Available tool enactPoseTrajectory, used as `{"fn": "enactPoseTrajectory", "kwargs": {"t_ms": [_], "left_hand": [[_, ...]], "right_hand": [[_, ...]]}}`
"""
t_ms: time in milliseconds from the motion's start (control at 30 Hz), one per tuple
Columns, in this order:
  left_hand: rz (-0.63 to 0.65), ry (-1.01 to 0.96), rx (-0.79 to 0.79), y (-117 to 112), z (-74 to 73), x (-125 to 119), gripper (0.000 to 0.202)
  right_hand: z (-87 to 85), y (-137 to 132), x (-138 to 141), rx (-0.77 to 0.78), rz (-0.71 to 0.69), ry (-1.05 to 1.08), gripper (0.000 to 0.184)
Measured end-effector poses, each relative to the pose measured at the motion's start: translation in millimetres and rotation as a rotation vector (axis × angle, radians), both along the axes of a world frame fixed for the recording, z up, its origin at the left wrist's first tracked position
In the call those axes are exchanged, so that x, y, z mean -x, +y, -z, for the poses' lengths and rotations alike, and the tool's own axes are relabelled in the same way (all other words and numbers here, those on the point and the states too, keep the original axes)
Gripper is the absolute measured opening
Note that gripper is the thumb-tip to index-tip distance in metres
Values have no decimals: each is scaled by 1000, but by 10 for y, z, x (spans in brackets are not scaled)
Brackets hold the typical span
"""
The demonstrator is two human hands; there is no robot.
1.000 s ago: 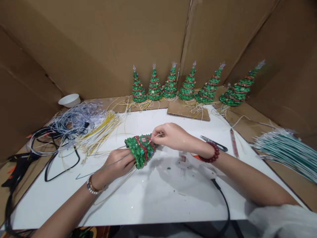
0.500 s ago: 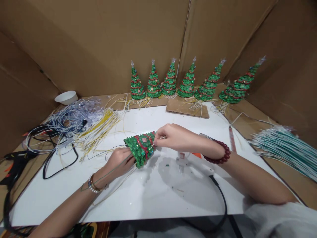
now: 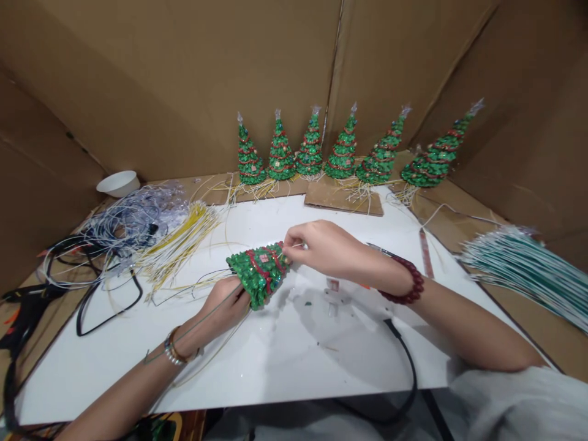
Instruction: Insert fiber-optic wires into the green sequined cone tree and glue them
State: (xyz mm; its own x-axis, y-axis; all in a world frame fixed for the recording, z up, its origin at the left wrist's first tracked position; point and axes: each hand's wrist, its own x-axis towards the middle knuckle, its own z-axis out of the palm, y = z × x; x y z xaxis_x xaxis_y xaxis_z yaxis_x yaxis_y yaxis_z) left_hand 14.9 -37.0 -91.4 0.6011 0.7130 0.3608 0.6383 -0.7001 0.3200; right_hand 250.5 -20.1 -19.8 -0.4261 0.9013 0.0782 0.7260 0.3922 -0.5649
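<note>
A small green Christmas tree with red garlands is tipped on its side above the white tabletop, its base toward the left. My left hand holds it from the base end, with its fingers partly hidden inside or behind the base. Thin wires trail from there across my left wrist and down to the table. At the upper part of the tree, my right hand pinches a thin pale wire between thumb and fingertips. The tree's tip is hidden behind that hand.
Several finished-looking trees stand along the back cardboard. On the left lie yellow-white wires, a tangle of clear wires, a white bowl and a black glue gun. Green-white wires lie right; a black cable crosses the front.
The view has shifted slightly, moving everything a little left. My right hand stays at the tree's upper part, its fingers bent a bit differently around the wire. My left hand keeps its hold.
</note>
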Motion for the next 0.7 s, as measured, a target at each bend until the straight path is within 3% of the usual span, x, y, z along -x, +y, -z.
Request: {"fn": "enactPoseTrajectory", "kwargs": {"t_ms": [133,233,333,433,533,600,700], "left_hand": [[19,-3,-22,-2,5,14,26],[12,-7,-19,5,-11,5,27],[-2,-10,34,6,-22,-4,26],[-19,-27,103,0,-15,-4,27],[-20,-60,113,-4,-2,-7,27],[-16,-78,114,-5,0,-14,27],[-26,-97,127,-3,-5,-25,26]], "right_hand": [[-202,-438,-48,-80,30,-194,17],[-262,-620,-52,16,-97,-134,16],[-182,-450,-21,140,-103,56,17],[18,-94,25,362,-77,230,14],[232,160,56,513,-139,394,12],[318,216,56,450,-184,421,11],[344,198,36,164,-211,328,9]]}}
